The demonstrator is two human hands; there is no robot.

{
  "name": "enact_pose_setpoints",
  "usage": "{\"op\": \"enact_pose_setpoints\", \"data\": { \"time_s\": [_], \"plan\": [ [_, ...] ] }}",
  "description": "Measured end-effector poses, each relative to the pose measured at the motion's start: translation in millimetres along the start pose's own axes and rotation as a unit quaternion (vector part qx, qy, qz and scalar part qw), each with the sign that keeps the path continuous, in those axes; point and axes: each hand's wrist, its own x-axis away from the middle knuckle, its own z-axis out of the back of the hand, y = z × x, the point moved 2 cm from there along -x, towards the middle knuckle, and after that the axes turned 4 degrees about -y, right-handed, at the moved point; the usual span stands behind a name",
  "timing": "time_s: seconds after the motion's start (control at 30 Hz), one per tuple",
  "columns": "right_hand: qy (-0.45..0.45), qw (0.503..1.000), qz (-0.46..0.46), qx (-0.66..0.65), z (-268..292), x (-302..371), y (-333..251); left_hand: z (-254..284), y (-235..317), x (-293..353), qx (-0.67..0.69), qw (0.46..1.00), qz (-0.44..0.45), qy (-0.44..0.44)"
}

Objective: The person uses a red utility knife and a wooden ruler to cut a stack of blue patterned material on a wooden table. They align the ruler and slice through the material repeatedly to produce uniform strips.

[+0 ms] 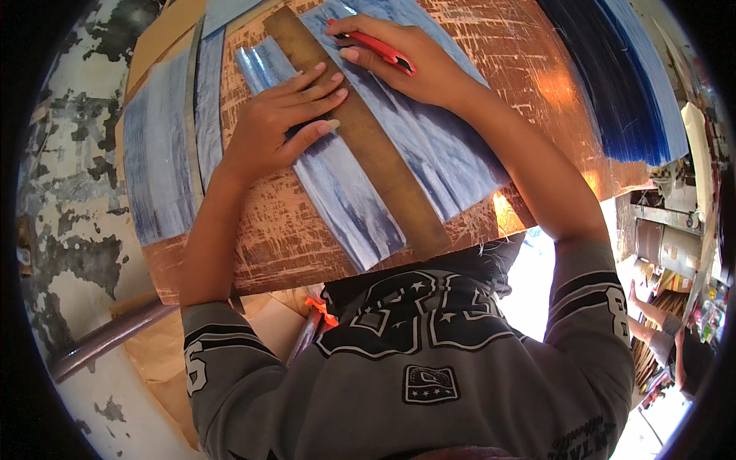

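Note:
A long, flat brown straightedge (376,161) lies slantwise over a blue-and-white streaked glossy sheet (437,130). My left hand (268,130) lies on the straightedge with its fingers stretched out and pressing down, the wrist over the table to the left. To the left of the straightedge shows a narrower streaked strip (345,207), its far end slightly curled. In my right hand (425,69) is a red utility knife (376,47), held close to the far part of the straightedge's right edge. The knife's tip is too small to make out.
Beneath everything is a scored brown tabletop (261,245). More streaked sheets (157,146) and a thin grey bar (192,115) lie at the left. A thick stack of dark blue sheets (613,84) sits at the far right. Another person (682,345) is at the lower right.

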Motion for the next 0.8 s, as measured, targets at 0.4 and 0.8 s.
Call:
{"op": "enact_pose_setpoints", "data": {
  "time_s": [0.4,0.8],
  "plan": [
    [0.035,0.999,0.035,-0.023,-1.8,1.6,3.1,-5.2,-5.2,3.8,-0.030,0.999,-0.008,-0.005],
    [0.038,0.998,0.031,-0.027,-0.4,0.3,2.4,-3.8,-0.1,1.5,-0.025,1.000,0.002,0.001]
  ]
}}
